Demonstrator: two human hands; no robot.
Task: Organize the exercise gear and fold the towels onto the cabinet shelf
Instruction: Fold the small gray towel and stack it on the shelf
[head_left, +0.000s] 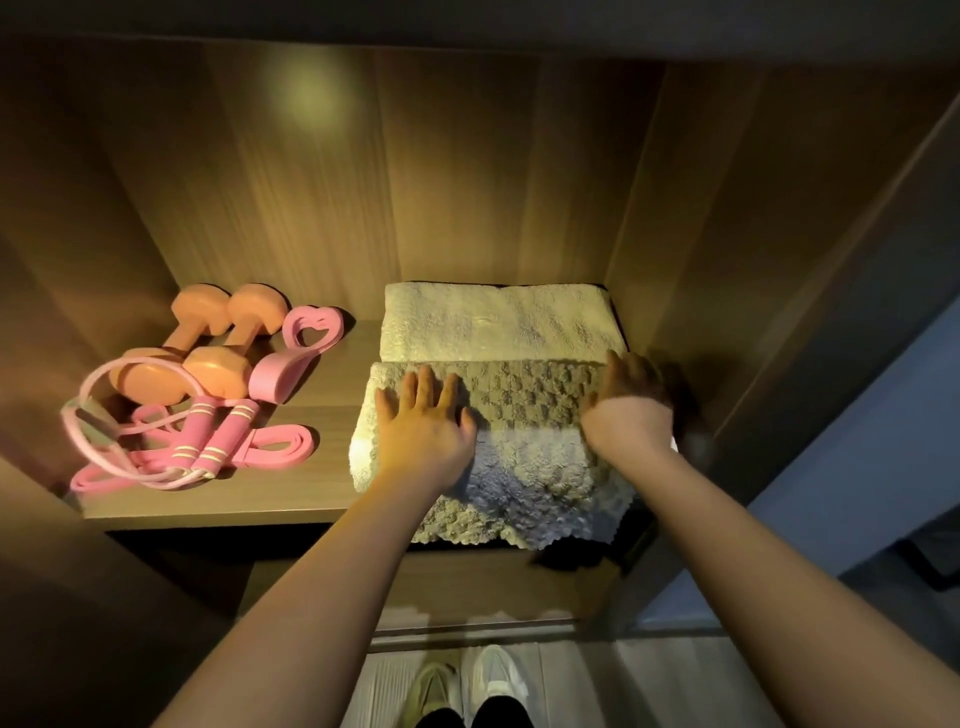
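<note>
A folded waffle-textured towel (524, 447) lies on the right side of the wooden cabinet shelf (311, 483), its front edge hanging over the shelf lip. Behind it lies a folded cream towel (493, 322). My left hand (423, 415) presses flat on the waffle towel's left part, fingers spread. My right hand (631, 402) rests on its right part, fingers straight and pointing toward the back. On the shelf's left sit two orange dumbbells (208, 343), a pink heart-shaped trainer (296, 353), a pink jump rope (208, 436) and a pink resistance band (280, 447).
The cabinet's right wall (727, 260) stands close beside my right hand. A lower shelf (493, 587) shows below. My shoes (467, 680) are on the pale floor in front of the cabinet.
</note>
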